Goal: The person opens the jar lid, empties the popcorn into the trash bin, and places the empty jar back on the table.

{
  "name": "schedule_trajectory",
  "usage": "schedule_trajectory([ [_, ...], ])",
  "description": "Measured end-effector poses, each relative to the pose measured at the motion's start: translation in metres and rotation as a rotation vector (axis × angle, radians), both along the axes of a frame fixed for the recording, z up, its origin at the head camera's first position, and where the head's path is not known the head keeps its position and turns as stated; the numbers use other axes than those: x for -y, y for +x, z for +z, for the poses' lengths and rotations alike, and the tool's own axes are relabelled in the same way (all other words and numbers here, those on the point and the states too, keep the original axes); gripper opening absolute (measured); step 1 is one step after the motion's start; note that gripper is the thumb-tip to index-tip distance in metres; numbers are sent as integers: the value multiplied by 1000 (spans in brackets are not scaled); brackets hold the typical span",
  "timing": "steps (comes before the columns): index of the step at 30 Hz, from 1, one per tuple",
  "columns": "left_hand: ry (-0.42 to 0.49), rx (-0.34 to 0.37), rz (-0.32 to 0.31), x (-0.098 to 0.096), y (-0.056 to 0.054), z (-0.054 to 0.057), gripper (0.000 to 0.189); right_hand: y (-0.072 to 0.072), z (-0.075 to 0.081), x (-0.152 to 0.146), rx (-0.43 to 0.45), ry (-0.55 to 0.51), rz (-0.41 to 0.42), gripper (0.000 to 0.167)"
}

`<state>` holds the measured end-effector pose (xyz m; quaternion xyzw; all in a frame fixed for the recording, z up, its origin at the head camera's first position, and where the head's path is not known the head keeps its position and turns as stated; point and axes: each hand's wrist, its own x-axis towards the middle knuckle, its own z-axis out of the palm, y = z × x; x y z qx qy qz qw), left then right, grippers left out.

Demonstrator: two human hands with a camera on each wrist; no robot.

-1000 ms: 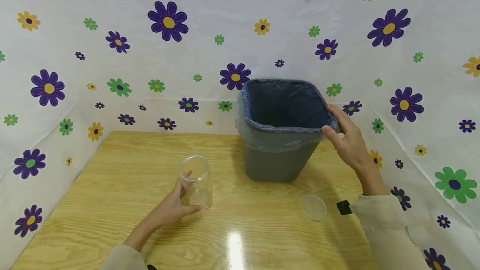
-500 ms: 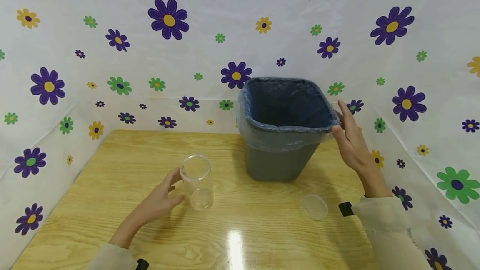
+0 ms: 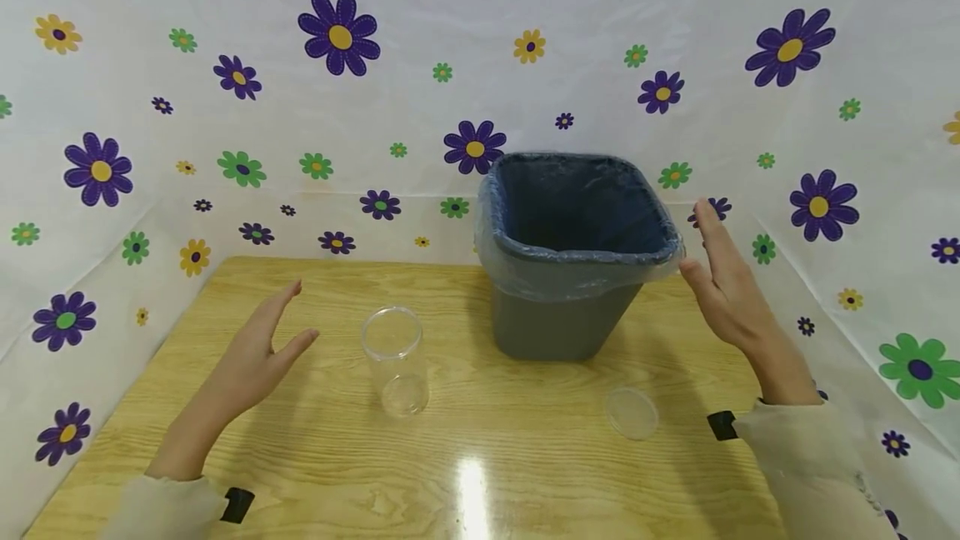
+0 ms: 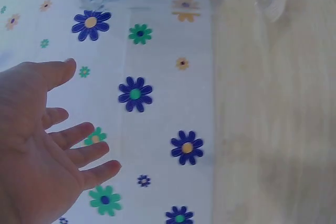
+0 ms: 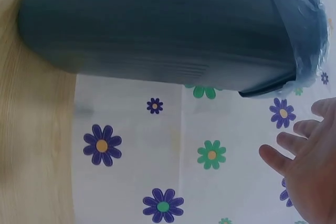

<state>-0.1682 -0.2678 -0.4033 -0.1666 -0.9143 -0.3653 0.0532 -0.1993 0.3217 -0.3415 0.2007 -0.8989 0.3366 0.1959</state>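
Observation:
A clear plastic jar [image 3: 395, 365] stands upright and uncovered on the wooden table [image 3: 360, 473]. My left hand [image 3: 247, 357] hovers to its left, fingers and thumb spread, holding nothing; the left wrist view shows the same loose fingers [image 4: 86, 153]. Right of centre stands a grey trash bin [image 3: 562, 327], lined with a thin translucent bag [image 3: 570, 277] folded over its rim. Just off the bin's right rim is my right hand [image 3: 731, 298], its fingers extended and a small gap showing. Through the right wrist view, the bin's side [image 5: 157, 30] fills the top, with my hand [image 5: 310, 156] beside it.
A round clear lid [image 3: 632, 413] lies flat on the table, in front of the bin and to its right. White sheeting [image 3: 420, 90] printed with flowers walls the table at the back and both sides. Each wrist carries a small black device [image 3: 723, 425].
My left hand has let go of the jar and drawn away to the left. My right hand has released the bin's rim and moved slightly right. Jar, bin and lid stay put.

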Motion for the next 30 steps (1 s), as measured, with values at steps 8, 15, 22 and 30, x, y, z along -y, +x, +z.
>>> schedule_trajectory([
  [8, -67, -89, 37, 14, -5, 32, 81, 5, 5, -19, -27, 100, -28, 69],
  [15, -179, -238, 62, 22, -10, 44, 79, 9, -1, -34, -41, 177, -66, 70],
  [22, -283, -280, 102, 31, -7, 43, 79, 13, -12, -47, -44, 282, -115, 75],
  [30, -356, -285, 113, 38, -9, 34, 76, 20, -26, -60, 10, 408, -161, 80],
])
